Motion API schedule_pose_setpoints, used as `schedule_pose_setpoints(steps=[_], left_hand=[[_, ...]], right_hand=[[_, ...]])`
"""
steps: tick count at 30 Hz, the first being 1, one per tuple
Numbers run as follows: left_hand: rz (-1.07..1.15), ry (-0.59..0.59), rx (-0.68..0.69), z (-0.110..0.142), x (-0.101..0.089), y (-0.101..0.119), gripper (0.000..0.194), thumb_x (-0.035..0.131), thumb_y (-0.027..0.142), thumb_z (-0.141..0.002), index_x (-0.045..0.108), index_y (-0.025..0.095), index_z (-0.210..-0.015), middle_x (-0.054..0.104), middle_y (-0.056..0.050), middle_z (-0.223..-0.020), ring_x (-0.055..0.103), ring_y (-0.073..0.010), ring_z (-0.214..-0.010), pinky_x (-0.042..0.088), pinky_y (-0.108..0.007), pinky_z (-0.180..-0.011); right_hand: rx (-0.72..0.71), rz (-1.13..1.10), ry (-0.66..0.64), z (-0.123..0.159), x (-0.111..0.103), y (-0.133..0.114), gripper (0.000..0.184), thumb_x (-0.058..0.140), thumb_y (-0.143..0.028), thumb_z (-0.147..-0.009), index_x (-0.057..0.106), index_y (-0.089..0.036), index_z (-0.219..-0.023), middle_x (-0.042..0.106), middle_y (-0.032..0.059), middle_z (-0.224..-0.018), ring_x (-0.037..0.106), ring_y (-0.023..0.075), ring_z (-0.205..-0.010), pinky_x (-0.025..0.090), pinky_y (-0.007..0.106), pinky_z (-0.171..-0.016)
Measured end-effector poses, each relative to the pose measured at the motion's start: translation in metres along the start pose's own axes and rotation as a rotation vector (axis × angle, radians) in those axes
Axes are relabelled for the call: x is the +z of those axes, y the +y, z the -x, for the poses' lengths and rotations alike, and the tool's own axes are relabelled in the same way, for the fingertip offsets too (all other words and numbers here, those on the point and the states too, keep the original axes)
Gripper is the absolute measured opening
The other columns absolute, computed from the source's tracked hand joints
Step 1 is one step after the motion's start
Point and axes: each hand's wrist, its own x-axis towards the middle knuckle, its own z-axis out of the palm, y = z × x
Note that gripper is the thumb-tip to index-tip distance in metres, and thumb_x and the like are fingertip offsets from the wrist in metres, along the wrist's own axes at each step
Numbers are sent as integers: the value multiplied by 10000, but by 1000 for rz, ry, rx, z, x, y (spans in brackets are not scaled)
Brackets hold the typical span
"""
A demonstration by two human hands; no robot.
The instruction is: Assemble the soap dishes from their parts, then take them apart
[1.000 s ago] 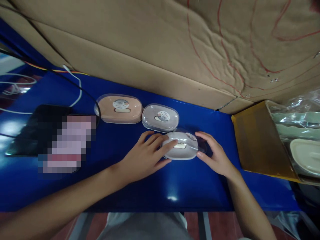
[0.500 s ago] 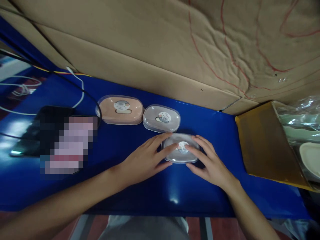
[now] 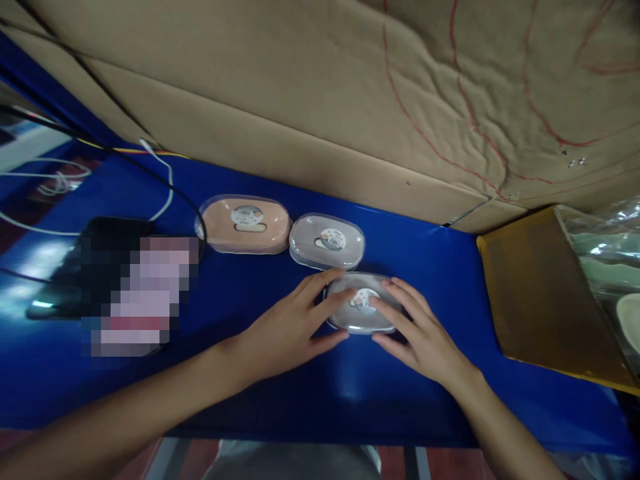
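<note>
A grey oval box with a clear lid (image 3: 358,319) lies flat on the blue table (image 3: 280,393) between my two hands. My left hand (image 3: 293,323) rests at its left end, fingers stretched out and touching the lid. My right hand (image 3: 417,330) lies over its right end, fingers spread flat and pressing on the lid by the round label. Behind it a second grey box with a lid (image 3: 327,241) and a pink one (image 3: 245,223) sit side by side.
A cardboard wall (image 3: 350,100) stands along the back of the table. An open cardboard box (image 3: 540,300) with pale green and cream pieces in plastic sits at the right. A dark device (image 3: 100,267) and white and black cables (image 3: 160,193) lie at the left.
The clear lid, held tilted at the box's right end a second ago, now lies flat on the grey box. My right hand moved from the end onto the top of the lid.
</note>
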Motion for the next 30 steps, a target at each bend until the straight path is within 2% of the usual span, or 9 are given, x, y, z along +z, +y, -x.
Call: schedule_pose_setpoints(steps=[4, 12, 17, 20, 24, 30], left_hand=[[-46, -15, 17, 0, 0, 0, 577, 738, 318, -1016, 518, 168, -1527, 479, -236, -1598, 541, -378, -1460, 571, -563, -1154], [-75, -19, 43, 1, 0, -5, 569, 725, 337, -1023, 521, 184, -1532, 482, -233, -1616, 547, -373, -1463, 578, -568, -1136], [-143, -57, 84, -1, -5, -8, 615, 722, 440, -1023, 507, 204, -1548, 504, -213, -1614, 579, -377, -1430, 583, -567, -1116], [-146, -18, 99, -2, -7, -8, 552, 674, 453, -1053, 527, 197, -1519, 543, -204, -1572, 596, -356, -1404, 583, -545, -1116], [-178, 55, 86, -5, -9, -10, 433, 631, 339, -1077, 556, 201, -1481, 560, -184, -1543, 601, -336, -1388, 572, -539, -1122], [-315, 175, 76, -14, -23, -23, 413, 628, 242, -1058, 581, 189, -1464, 538, -191, -1567, 556, -352, -1446, 508, -573, -1178]], right_hand=[[28, -43, 30, 0, 4, 1, 815, 711, -354, -1033, 275, -381, -1721, 520, 130, -1619, 437, 369, -1562, 522, 629, -1195], [32, -42, 27, 1, 6, 4, 817, 728, -371, -1018, 293, -403, -1709, 534, 115, -1615, 467, 369, -1535, 514, 622, -1191], [34, -14, 47, 4, 2, 8, 715, 745, -364, -992, 428, -367, -1633, 569, 128, -1554, 517, 378, -1467, 529, 624, -1143], [54, 11, 75, 7, -1, 14, 631, 762, -368, -960, 516, -314, -1539, 583, 149, -1498, 522, 399, -1446, 513, 656, -1131], [76, 26, 92, 10, -5, 22, 580, 764, -366, -943, 531, -273, -1465, 560, 174, -1474, 460, 427, -1518, 460, 697, -1173], [144, -40, 30, 14, -9, 26, 573, 738, -372, -959, 504, -291, -1476, 492, 166, -1558, 542, 364, -1470, 540, 571, -1154]])
